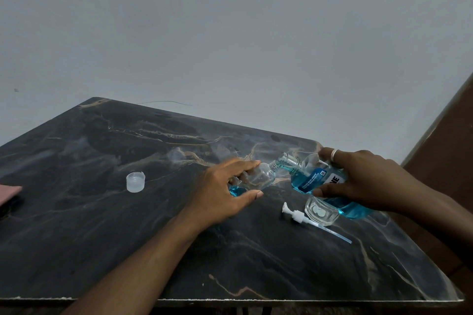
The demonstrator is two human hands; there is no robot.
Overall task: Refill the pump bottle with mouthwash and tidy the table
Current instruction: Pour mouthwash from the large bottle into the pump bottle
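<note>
Over dark marble table (pixel 102 212), left hand (pixel 225 192) grips tilted pump bottle (pixel 261 176), right hand (pixel 363 179) grips mouthwash bottle (pixel 309 179), mouth beside mouth.

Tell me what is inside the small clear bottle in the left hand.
The small clear bottle holds a little blue mouthwash at its base; the rest looks empty. The left hand covers part of it.

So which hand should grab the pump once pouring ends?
Right, probably. The pump lies nearest the right hand, which need only set down the mouthwash; the left hand grips the bottle it screws onto.
</note>
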